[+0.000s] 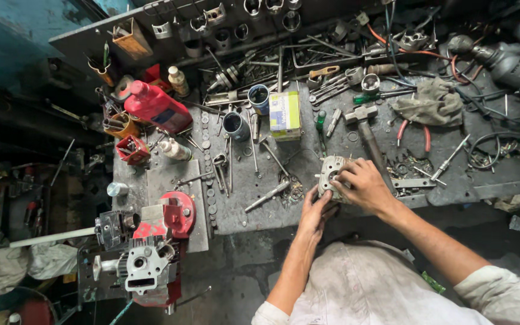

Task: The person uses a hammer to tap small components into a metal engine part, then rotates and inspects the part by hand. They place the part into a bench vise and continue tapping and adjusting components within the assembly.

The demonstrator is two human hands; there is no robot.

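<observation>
- Cluttered, greasy grey metal workbench (pixel 254 198) from where I'm watching, buried in sockets, loose bolts and hand tools, with the work parked right at the near edge.
- Both hands are on a small finned, pale grey cast-metal engine part (pixel 330 174). Left hand (pixel 315 212) cups it from below and from the near side, fingers curled against its lower edge. Right hand (pixel 362 183) lies over its right half, fingertips pressing into the middle; I can't tell if they're pinching something small in there.
- So the part sits between the two hands, resting on the bench, mostly under the right palm, only its left side showing.
- Risk, as I see it: it's close to the bench lip, so a slip of the cupping hand could tip it onto the floor.
- Oily surfaces all round, so grip looks sketchy.
- A steel-headed hammer with a dark handle (pixel 365 129) lies just beyond the right hand, and a long silver bolt (pixel 267 197) sits left of the part; an elbow nudge could scatter either.
</observation>
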